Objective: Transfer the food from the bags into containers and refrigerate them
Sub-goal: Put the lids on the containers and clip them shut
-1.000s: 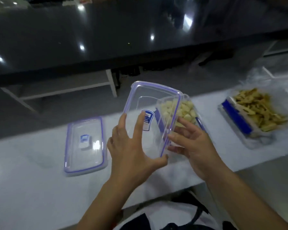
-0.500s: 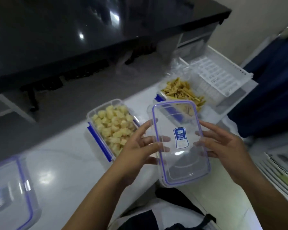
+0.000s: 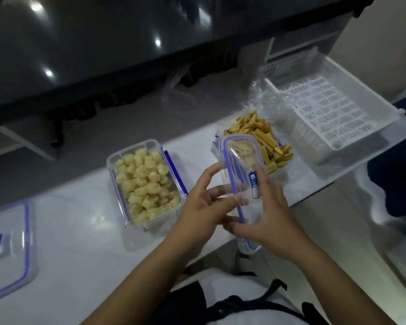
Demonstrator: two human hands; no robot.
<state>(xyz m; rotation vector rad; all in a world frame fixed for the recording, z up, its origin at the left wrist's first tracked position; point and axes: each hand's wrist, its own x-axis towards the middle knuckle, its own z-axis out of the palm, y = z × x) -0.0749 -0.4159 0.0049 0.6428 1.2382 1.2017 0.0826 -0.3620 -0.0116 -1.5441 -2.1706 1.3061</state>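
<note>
Standing here watching, and I'd say the job is roughly at the halfway mark. Both lots of food look to be out of their bags already: the pale round pieces fill the left container on the counter, and the yellow sticks are heaped in the right container, with what looks like a crumpled clear bag lying just behind it. Neither box has its cover on yet.

Right now the person has a clear lid with a purple seal up in the air between the two boxes, tilted almost on edge. The left hand has its fingers curled against the near long edge, so that grip is pinching the lid. The right hand cups it from the other side, thumb underneath, so it's holding the lid too. My guess is it's headed for the stick container, since it hangs partly over that one.

A second lid lies flat at the far left of the counter, well apart from either box, untouched.

So still to go, as far as I can judge: both lids snapped on, blue clips folded, then everything into the fridge. A white slatted basket sits at the right, beside the sticks.
</note>
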